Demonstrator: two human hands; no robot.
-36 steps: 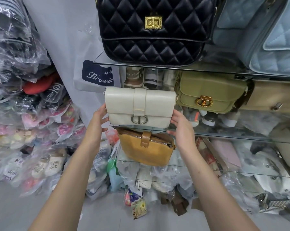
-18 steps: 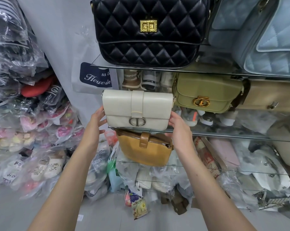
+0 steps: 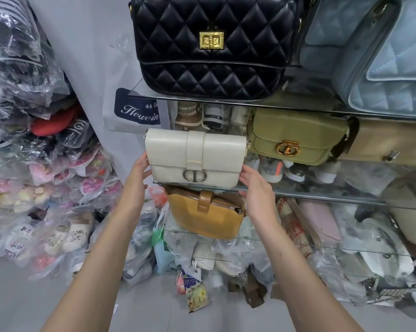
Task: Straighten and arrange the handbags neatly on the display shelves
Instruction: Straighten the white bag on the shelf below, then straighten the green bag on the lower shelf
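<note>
Cream handbag (image 3: 195,152) upright at the left end of the middle glass shelf (image 3: 310,193), between my two hands.
My left hand (image 3: 140,174) lies straight-fingered against its left end, my right hand (image 3: 257,188) against its lower right corner, neither curled round it; olive bag (image 3: 295,130) just beside, tan bag (image 3: 209,219) one shelf below.

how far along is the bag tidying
Looks done: the black quilted bag and olive bag sit upright, clasps facing front. In hand: the cream bag on the glass shelf, with the left hand and right hand touching its ends. Left: the mustard bag below looks tilted.
</note>
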